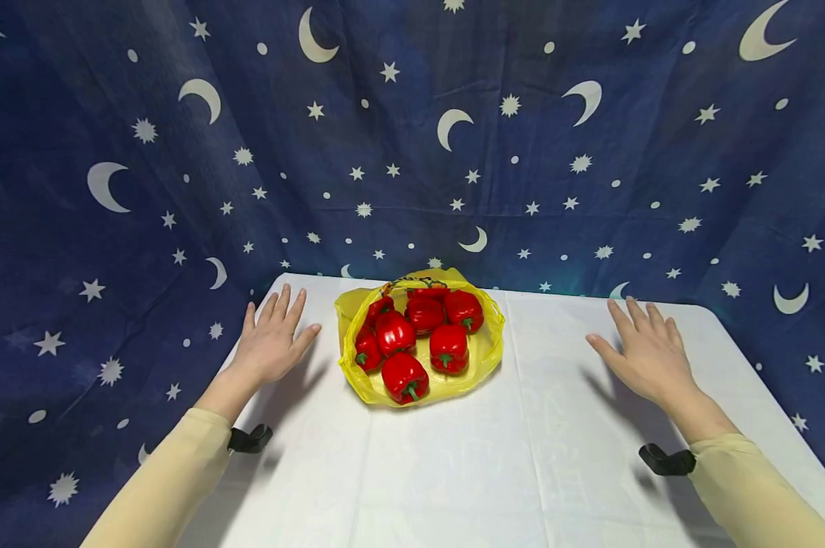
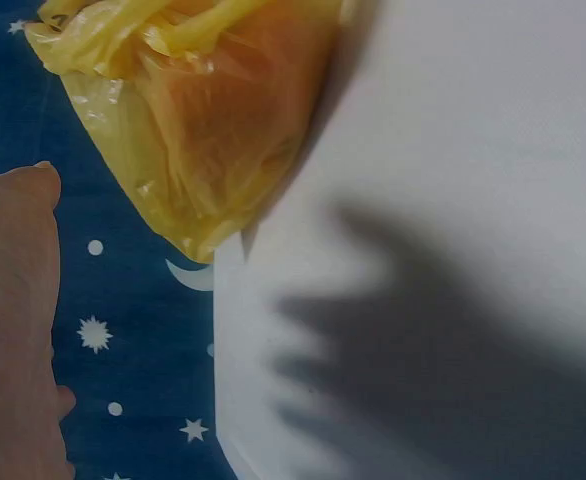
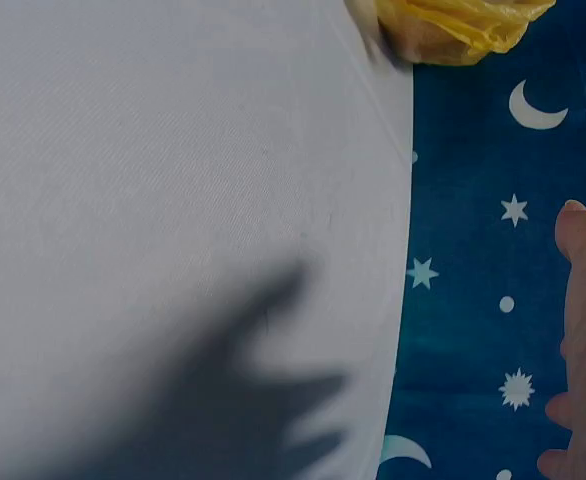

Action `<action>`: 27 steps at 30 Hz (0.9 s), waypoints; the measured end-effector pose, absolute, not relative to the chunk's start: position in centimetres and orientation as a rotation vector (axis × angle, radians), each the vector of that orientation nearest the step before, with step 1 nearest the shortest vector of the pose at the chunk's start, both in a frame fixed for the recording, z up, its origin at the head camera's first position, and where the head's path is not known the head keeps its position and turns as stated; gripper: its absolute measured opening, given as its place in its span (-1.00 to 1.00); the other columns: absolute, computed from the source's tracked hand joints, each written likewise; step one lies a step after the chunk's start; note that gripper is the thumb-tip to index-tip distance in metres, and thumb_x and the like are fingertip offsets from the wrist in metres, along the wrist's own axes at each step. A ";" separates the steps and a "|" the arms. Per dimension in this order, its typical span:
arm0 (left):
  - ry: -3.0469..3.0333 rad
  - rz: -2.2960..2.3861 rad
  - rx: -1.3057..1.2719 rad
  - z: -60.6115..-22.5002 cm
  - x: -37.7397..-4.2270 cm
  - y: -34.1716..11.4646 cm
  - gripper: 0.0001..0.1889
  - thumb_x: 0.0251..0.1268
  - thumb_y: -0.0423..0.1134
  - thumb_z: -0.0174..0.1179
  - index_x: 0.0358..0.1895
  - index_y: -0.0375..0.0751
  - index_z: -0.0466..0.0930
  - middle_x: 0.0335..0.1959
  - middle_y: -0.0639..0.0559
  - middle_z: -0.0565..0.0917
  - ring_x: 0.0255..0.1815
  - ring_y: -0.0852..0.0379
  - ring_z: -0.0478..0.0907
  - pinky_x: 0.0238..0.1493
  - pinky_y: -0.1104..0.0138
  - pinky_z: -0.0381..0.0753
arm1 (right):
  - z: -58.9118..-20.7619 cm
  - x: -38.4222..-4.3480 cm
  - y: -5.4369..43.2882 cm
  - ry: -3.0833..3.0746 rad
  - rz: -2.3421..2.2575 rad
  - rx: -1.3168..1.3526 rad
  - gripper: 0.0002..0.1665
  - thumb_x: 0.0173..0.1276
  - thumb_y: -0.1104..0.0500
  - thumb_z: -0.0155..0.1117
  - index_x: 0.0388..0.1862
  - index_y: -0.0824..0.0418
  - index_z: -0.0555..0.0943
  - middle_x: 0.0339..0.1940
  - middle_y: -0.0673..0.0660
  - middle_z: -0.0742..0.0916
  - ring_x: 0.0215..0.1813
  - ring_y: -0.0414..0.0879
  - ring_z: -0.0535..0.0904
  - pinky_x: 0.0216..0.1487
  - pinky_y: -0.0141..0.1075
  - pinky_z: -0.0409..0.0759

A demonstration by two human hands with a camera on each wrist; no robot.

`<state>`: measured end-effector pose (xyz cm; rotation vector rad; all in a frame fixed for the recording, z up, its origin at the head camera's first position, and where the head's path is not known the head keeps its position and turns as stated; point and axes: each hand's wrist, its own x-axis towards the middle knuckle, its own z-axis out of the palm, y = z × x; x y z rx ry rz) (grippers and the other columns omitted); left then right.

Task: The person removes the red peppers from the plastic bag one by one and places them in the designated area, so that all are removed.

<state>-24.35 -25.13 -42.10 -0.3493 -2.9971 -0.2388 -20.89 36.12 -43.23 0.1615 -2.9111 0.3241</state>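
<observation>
A yellow plastic bag (image 1: 481,373) with its mouth spread wide stands toward the back of the white table. Inside it lie several red bell peppers (image 1: 404,377) with green stems. To the bag's left, my left hand (image 1: 269,346) hovers over the table with fingers straight and spread, holding nothing. My right hand (image 1: 648,354) hovers farther off to the bag's right, its fingers likewise straight and spread. In the left wrist view the side of the bag (image 2: 223,120) shows red through the thin plastic. Only a lower bit of the bag (image 3: 463,30) appears in the right wrist view.
The white-covered table (image 1: 453,472) has rounded back corners. A dark blue curtain (image 1: 412,114) with moons and stars hangs behind it and along its sides. Black straps (image 1: 251,439) sit at both wrists, and the hands cast shadows on the cloth.
</observation>
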 end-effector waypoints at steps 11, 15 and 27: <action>-2.939 -0.391 -0.440 -40.5 -24.1 -24.4 -0.14 0.55 0.34 -0.20 0.69 -0.11 -0.11 0.67 -0.28 -0.13 0.63 -0.33 -0.13 0.51 -0.25 -0.40 | -42.4 -21.6 34.0 -2.836 0.511 0.333 -0.05 0.56 -0.27 0.03 0.70 0.18 0.04 0.64 0.42 0.11 0.64 0.37 -0.20 0.52 0.27 -0.41; -2.925 -0.464 -0.488 -40.1 -24.1 -24.0 -0.13 0.55 0.34 -0.19 0.69 -0.08 -0.15 0.68 -0.23 -0.16 0.64 -0.31 -0.15 0.53 -0.21 -0.39 | -42.0 -22.1 32.8 -2.827 0.558 0.380 -0.07 0.55 -0.25 0.09 0.68 0.17 0.11 0.66 0.37 0.10 0.65 0.35 -0.17 0.51 0.33 -0.29; -2.845 -0.716 -0.768 -39.1 -23.4 -21.9 -0.12 0.51 0.19 0.07 0.70 0.18 -0.23 0.70 0.03 -0.22 0.64 -0.22 -0.09 0.52 -0.21 0.00 | -41.2 -24.1 28.1 -2.827 0.629 0.525 -0.20 0.53 -0.28 0.10 0.58 0.11 0.34 0.69 0.16 0.12 0.63 0.26 0.01 0.43 0.37 0.09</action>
